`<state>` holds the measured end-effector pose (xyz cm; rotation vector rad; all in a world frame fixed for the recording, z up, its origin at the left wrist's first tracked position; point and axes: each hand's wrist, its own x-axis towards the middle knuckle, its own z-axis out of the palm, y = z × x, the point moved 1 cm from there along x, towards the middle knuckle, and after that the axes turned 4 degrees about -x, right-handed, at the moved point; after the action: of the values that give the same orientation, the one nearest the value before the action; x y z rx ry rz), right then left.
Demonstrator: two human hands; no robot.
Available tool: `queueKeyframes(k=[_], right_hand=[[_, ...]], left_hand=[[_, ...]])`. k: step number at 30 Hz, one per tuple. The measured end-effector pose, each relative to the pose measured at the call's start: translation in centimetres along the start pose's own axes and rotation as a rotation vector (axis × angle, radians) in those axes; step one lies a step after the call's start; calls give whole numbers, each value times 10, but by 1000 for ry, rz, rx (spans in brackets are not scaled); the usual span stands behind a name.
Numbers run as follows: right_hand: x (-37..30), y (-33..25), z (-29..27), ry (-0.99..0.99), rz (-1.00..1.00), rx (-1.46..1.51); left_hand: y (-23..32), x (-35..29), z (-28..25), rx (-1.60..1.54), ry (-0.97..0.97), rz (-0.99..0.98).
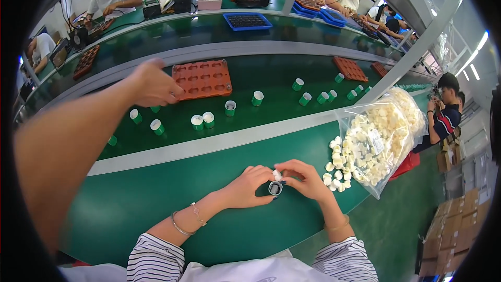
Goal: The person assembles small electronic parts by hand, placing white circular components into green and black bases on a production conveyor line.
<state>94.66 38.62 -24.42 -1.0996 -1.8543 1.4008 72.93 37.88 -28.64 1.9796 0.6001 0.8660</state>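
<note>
Over the green work surface, my left hand (246,187) grips a small round cup (275,189), open end up, with a dark grey part inside. My right hand (308,180) pinches a small white plastic cap (277,175) just above the cup's far rim. Its thumb and fingers are close beside the cup. To the right, a clear plastic bag (377,143) full of similar cream-white caps lies on its side. Several loose caps (337,159) have spilled from its mouth near my right hand.
Green-and-white cups (258,98) stand scattered along the dark green conveyor belt (282,115). From the left, a co-worker's bare arm (88,125) reaches over to an orange moulded tray (202,79). A slanted metal post (417,55) rises at right. Several people work across the line.
</note>
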Motion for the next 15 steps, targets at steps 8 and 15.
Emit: queueKeyframes(k=[8,15], right_hand=[[-6,7,-7,-52,-73,-173],[-6,13,-15,37,72,150]], left_hand=[[0,1,5,50,-11,11],[-4,10,5,172,64,-58]])
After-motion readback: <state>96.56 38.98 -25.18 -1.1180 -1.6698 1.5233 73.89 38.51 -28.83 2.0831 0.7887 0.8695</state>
